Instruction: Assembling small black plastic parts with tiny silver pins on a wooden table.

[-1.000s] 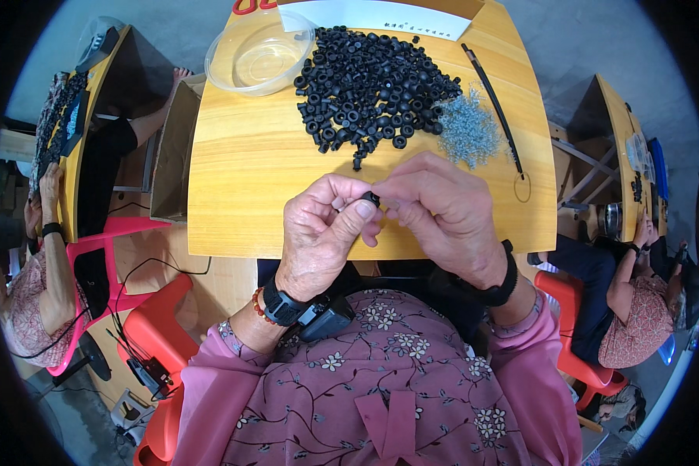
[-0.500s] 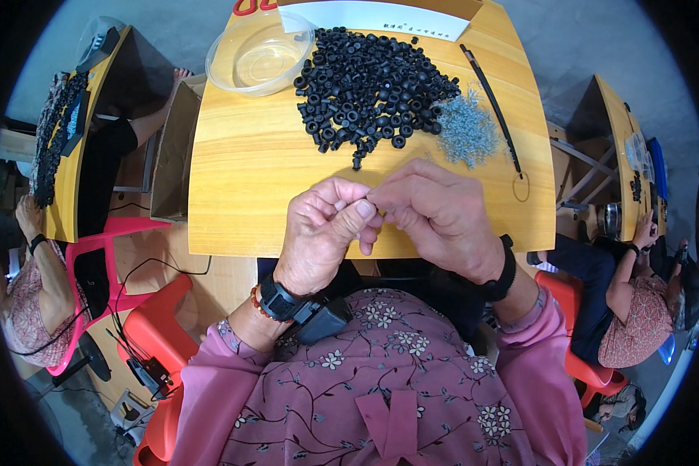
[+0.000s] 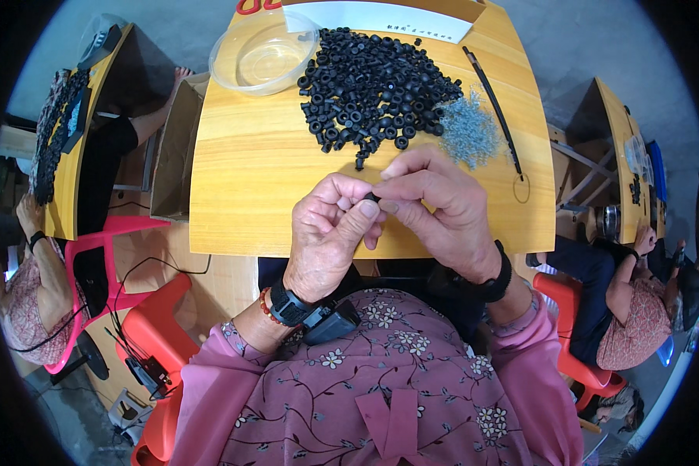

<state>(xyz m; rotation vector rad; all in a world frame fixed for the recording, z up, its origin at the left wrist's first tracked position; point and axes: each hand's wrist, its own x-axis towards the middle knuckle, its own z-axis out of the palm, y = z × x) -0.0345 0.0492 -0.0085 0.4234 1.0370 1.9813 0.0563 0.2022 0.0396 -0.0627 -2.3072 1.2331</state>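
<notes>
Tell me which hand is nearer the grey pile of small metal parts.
Right. The right hand sits just below the grey pile; the left hand is farther off, down and to the left of it.

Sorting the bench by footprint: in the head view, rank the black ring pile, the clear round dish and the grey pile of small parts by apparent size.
1. black ring pile
2. clear round dish
3. grey pile of small parts
All lie on the wooden table at similar distance, so the order looks sound.

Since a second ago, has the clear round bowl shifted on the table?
No. The clear round bowl sits at the same far-left corner of the wooden table, left of the black ring pile.
</notes>
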